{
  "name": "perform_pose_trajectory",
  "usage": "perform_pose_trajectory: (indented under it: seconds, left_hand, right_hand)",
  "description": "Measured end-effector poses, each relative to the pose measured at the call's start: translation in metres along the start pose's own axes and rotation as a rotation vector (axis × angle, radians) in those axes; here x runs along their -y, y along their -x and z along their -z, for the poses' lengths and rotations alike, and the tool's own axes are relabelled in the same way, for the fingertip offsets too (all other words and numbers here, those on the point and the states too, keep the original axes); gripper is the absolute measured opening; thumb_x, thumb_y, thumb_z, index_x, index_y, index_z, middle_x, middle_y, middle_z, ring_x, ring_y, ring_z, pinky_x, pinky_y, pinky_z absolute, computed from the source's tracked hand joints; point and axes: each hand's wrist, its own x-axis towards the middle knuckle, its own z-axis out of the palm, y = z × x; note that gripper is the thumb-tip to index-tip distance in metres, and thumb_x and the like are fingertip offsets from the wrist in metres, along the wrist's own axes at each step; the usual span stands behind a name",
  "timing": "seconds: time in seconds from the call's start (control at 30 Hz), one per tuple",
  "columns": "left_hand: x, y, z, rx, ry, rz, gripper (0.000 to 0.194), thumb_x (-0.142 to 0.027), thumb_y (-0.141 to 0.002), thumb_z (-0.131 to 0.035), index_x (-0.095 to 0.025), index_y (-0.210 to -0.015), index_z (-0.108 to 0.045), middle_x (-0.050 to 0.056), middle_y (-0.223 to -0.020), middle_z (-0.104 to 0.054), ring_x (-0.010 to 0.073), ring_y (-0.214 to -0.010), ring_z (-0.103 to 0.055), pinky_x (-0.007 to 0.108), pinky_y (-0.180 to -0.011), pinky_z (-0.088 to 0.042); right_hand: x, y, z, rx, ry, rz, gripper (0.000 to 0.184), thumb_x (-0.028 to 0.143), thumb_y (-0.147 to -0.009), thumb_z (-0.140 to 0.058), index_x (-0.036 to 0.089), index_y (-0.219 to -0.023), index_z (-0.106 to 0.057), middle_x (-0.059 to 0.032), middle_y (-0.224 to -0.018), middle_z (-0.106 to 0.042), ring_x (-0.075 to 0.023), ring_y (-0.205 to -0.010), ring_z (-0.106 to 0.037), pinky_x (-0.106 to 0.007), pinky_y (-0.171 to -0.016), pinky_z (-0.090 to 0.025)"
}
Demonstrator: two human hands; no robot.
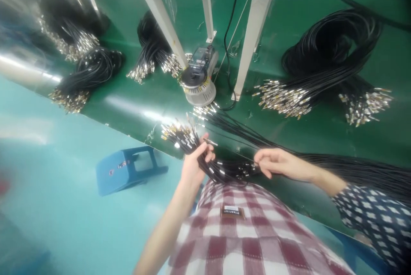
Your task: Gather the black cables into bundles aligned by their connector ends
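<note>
My left hand [195,159] is closed around a bundle of black cables [208,171] near the table's front edge. The bundle's metal connector ends [181,136] fan out beyond the thumb, and one metal tip sticks out over the fingers. To the right, my right hand [272,162] is pinched at a thin black cable [236,151]; its fingertips partly hide the spot. Further cables [250,133] run past behind my right hand, their bright connector ends lying beside a round white and black device [199,88].
Coiled cable bundles lie on the green table [125,116]: a large coil [330,48] at right, a bundle [154,48] at centre-left and several at far left. White metal legs [257,22] stand on the tabletop. A blue stool [125,172] is on the floor.
</note>
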Motion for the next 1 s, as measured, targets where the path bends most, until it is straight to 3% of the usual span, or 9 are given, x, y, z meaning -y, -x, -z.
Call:
perform_pose_trajectory:
  seconds: [0.1,0.17,0.3,0.4,0.53,0.67,0.8,0.9,1.0]
  left_hand:
    - [0.000,0.003,-0.005,-0.004,-0.071,-0.013,0.016,-0.015,-0.068,-0.073,-0.010,-0.082,-0.067,0.002,-0.061,-0.059,0.0049,-0.044,-0.042,0.025,-0.054,-0.039]
    - [0.000,0.006,-0.008,-0.022,-0.107,-0.023,0.012,-0.014,-0.067,-0.074,-0.010,-0.075,-0.066,0.000,-0.056,-0.056,0.0055,-0.044,-0.043,0.026,-0.055,-0.040]
    - [0.002,0.013,-0.016,-0.030,-0.151,-0.064,0.010,-0.013,-0.066,-0.073,-0.010,-0.070,-0.065,-0.001,-0.052,-0.054,0.0061,-0.043,-0.043,0.026,-0.055,-0.040]
    - [0.002,0.015,-0.018,-0.027,-0.171,-0.097,0.009,-0.013,-0.067,-0.072,-0.011,-0.067,-0.064,-0.001,-0.049,-0.052,0.0072,-0.044,-0.044,0.025,-0.054,-0.039]
    - [0.004,0.013,-0.012,-0.077,-0.097,-0.085,0.009,-0.012,-0.067,-0.071,-0.011,-0.068,-0.062,-0.002,-0.051,-0.051,0.0066,-0.044,-0.042,0.026,-0.055,-0.039]
    - [0.006,0.011,-0.007,-0.105,-0.027,-0.032,0.010,-0.012,-0.066,-0.072,-0.011,-0.068,-0.062,-0.001,-0.053,-0.052,0.0058,-0.044,-0.041,0.025,-0.053,-0.037]
    - [0.005,0.013,-0.008,-0.082,-0.035,-0.035,0.011,-0.012,-0.065,-0.073,-0.010,-0.070,-0.063,-0.001,-0.054,-0.053,0.0056,-0.045,-0.042,0.025,-0.053,-0.038]
    - [0.004,0.015,-0.010,-0.052,-0.030,-0.027,0.018,-0.015,-0.068,-0.073,-0.010,-0.083,-0.066,-0.001,-0.057,-0.053,0.0056,-0.046,-0.041,0.024,-0.053,-0.038]
    - [0.002,0.016,-0.008,-0.016,-0.014,-0.014,0.029,-0.018,-0.071,-0.072,-0.012,-0.099,-0.066,0.000,-0.064,-0.057,0.0053,-0.047,-0.042,0.023,-0.054,-0.039]
  right_hand:
    - [-0.007,0.016,0.000,0.086,0.016,-0.040,0.046,0.060,-0.086,-0.052,0.014,-0.093,-0.056,-0.0008,-0.063,-0.061,-0.0108,-0.057,-0.048,-0.025,-0.057,-0.036]
    - [0.002,0.011,-0.004,0.069,0.124,-0.038,0.045,0.058,-0.087,-0.051,0.014,-0.091,-0.060,-0.0040,-0.072,-0.066,-0.0120,-0.062,-0.052,-0.024,-0.056,-0.035]
    - [0.047,-0.023,-0.034,-0.279,0.537,0.067,0.036,0.052,-0.090,-0.051,0.019,-0.088,-0.066,-0.0013,-0.077,-0.067,-0.0125,-0.062,-0.053,-0.025,-0.059,-0.035]
    - [0.072,-0.045,-0.060,-0.390,0.780,0.145,0.036,0.045,-0.095,-0.045,0.020,-0.080,-0.066,-0.0023,-0.080,-0.068,-0.0148,-0.071,-0.057,-0.026,-0.064,-0.035]
    - [0.051,-0.023,-0.057,-0.311,0.999,0.191,0.039,0.034,-0.098,-0.038,0.019,-0.073,-0.063,-0.0050,-0.077,-0.065,-0.0163,-0.071,-0.057,-0.029,-0.070,-0.038]
    - [0.014,0.027,-0.026,-0.166,0.877,0.132,0.038,0.040,-0.098,-0.038,0.020,-0.082,-0.067,-0.0071,-0.087,-0.066,-0.0194,-0.082,-0.059,-0.033,-0.077,-0.044]
    - [0.011,0.030,-0.027,-0.277,0.798,0.177,0.033,0.045,-0.095,-0.043,0.023,-0.106,-0.065,-0.0088,-0.111,-0.064,-0.0225,-0.103,-0.057,-0.037,-0.090,-0.043]
    - [0.022,0.001,-0.044,-0.287,0.746,0.163,0.035,0.038,-0.098,-0.034,0.021,-0.090,-0.063,-0.0028,-0.078,-0.065,-0.0166,-0.074,-0.060,-0.030,-0.072,-0.044]
    - [0.036,-0.030,-0.060,-0.424,0.624,0.150,0.037,0.034,-0.098,-0.032,0.020,-0.076,-0.058,0.0032,-0.056,-0.053,-0.0117,-0.052,-0.050,-0.025,-0.059,-0.038]
